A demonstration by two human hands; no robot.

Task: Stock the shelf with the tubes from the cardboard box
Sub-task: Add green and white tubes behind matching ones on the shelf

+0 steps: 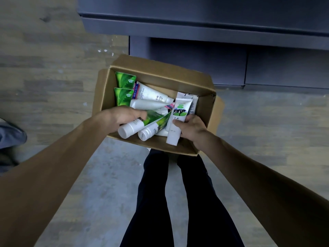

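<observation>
From the head camera, both hands reach down into the open cardboard box (160,72), which sits on the floor just ahead of the person's feet. The left hand (121,116) has its fingers curled over a green-and-white tube (137,124) with a white cap pointing toward the person; a second green-and-white tube (153,129) lies just beside it, and whether the same hand also holds that one cannot be told. The right hand (191,128) grips a white tube (178,120) with a green label showing a cow, thumb on its front and fingers wrapped behind, the tube tilted up with its cap toward the near wall of the box. Inside the box, two green tubes (124,88) stand against the left wall, and several white tubes (151,98) lie crosswise in the middle, overlapping. More tubes stand behind the one held by the right hand. Beyond the box is the dark grey shelf (195,29), its lower ledges bare in view.
</observation>
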